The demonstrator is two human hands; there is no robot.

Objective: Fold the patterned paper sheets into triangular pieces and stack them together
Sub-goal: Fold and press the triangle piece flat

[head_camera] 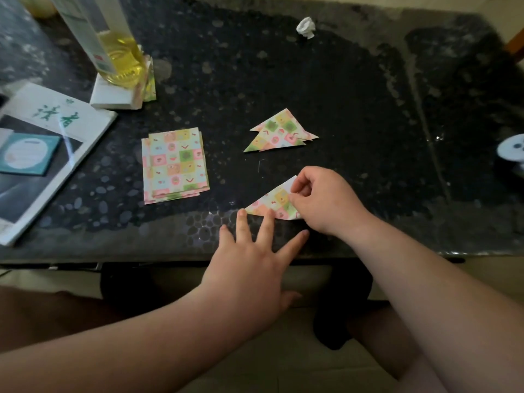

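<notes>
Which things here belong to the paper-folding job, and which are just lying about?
Job: stack of flat patterned paper sheets; pile of folded patterned triangles; half-folded patterned triangle, pinched by the right hand, touched by the left hand.
Lying about: crumpled white paper ball; clear bottle of yellow liquid; white booklet with green lettering.

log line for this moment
step: folding triangle | left hand: flat, touching its edge | right hand: pinches flap | folded pile: beyond | flat stack: left

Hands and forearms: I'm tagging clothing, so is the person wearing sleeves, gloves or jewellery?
Nothing worn shows: the left hand and right hand are bare, without gloves, rings or a watch, and no sleeve appears before the frame's edge.
</notes>
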